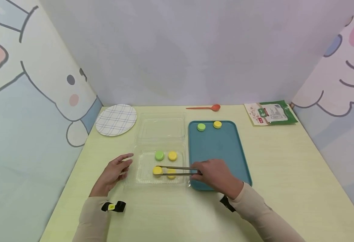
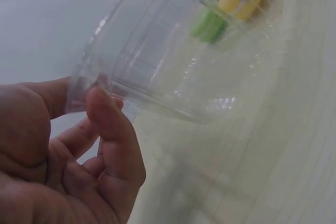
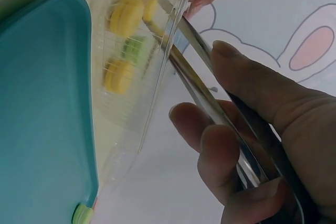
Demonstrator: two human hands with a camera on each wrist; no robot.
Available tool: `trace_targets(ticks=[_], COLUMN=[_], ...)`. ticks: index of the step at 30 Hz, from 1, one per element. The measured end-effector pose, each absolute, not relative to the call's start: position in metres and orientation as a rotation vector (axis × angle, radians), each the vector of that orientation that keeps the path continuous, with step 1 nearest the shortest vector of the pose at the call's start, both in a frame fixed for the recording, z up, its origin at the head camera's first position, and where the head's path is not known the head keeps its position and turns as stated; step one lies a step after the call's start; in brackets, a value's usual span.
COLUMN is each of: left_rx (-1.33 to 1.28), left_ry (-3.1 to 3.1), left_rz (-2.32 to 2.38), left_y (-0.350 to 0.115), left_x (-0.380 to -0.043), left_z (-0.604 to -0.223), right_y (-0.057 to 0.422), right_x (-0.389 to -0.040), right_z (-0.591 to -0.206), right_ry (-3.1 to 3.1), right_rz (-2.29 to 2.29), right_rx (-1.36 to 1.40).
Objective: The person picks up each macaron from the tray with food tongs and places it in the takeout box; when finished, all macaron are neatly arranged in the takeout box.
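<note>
1. Box [image 1: 145, 168]: clear, lidded and hinged open; probably thin, light, springy plastic that slides easily and is best steadied at its rim.
2. Tray [image 1: 219, 151]: stiff-looking; two macarons lie at its far end.
3. Bag [image 1: 270, 113]: printed green and white with a red mark; the characters are too small to read.
4. Right hand [image 1: 214, 172]: fingers curled round the tongs, squeezing them nearly together.
5. Left hand [image 1: 114, 173]: thumb and finger pinch the box's near-left rim; the other fingers bend loosely.
6. Tongs [image 3: 201, 95]: slim, shiny, likely stiff metal, held partway along the arms.
7. Yellow macaron [image 1: 157, 170]: in the box, between the tongs' tips; whether it is lifted I cannot tell. Likely light and crumbly, so grip its sides softly.
8. Yellow tag [image 1: 111, 206]: on the left wrist strap; its dark lettering is unreadable.
</note>
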State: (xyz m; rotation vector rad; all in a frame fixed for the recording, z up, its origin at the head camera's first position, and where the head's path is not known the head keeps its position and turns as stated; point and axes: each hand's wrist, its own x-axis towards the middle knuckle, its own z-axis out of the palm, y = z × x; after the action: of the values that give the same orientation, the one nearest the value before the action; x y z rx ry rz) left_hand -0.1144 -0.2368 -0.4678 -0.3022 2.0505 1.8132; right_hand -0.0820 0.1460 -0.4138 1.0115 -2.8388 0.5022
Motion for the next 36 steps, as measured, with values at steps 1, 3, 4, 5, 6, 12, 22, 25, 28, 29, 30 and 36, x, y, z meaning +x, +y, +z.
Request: trace_targets(ticks=[1,3,4,5,6,12,22,25,28,29,30,36], left_rx=[-0.304,-0.303,-0.302,-0.301,-0.302,-0.309,-0.305,-0.302,-0.300,-0.301,-0.302,-0.306], left_ry=[2.052,2.056,2.057,2.058,2.059,2.057,2.047,2.046,2.043,2.043,2.042,2.044], left_rz=[1.813,1.810,1.809,1.808,1.808,1.803,1.814,1.815,1.815,1.815,1.816,1.817], left_y=[-0.237,-0.237,-0.238,-0.238,-0.238,-0.237,-0.237,-0.237,-0.237,-0.237,-0.238,-0.238], left_x=[-0.115,-0.115,-0.115,-0.115,-0.116,-0.116,-0.115,-0.115,-0.115,-0.115,-0.115,-0.115], left_z=[-0.467,-0.467,-0.466,-0.466,-0.466,-0.465,-0.465,-0.466,-0.467,-0.467,-0.467,-0.470], right_y=[0.146,0.147,0.147,0.147,0.148,0.150,0.156,0.158,0.159,0.159,0.160,0.162], right_x=[-0.082,-0.082,-0.082,-0.082,-0.082,-0.082,-0.080,-0.081,-0.081,-0.081,-0.081,-0.081], right_z=[-0.414,-0.413,-0.413,-0.413,-0.412,-0.409,-0.410,-0.410,-0.410,-0.410,-0.410,-0.408], right_ry=[-2.844,-2.852,-2.854,-2.854,-2.855,-2.865,-2.805,-2.784,-2.789,-2.792,-2.795,-2.805], right_rz=[0.507,0.511,0.514,0.515,0.514,0.482,0.485,0.505,0.515,0.521,0.525,0.535], right_rx=[1.012,1.013,1.015,1.016,1.016,1.005,1.024,1.019,1.000,0.994,0.989,0.962])
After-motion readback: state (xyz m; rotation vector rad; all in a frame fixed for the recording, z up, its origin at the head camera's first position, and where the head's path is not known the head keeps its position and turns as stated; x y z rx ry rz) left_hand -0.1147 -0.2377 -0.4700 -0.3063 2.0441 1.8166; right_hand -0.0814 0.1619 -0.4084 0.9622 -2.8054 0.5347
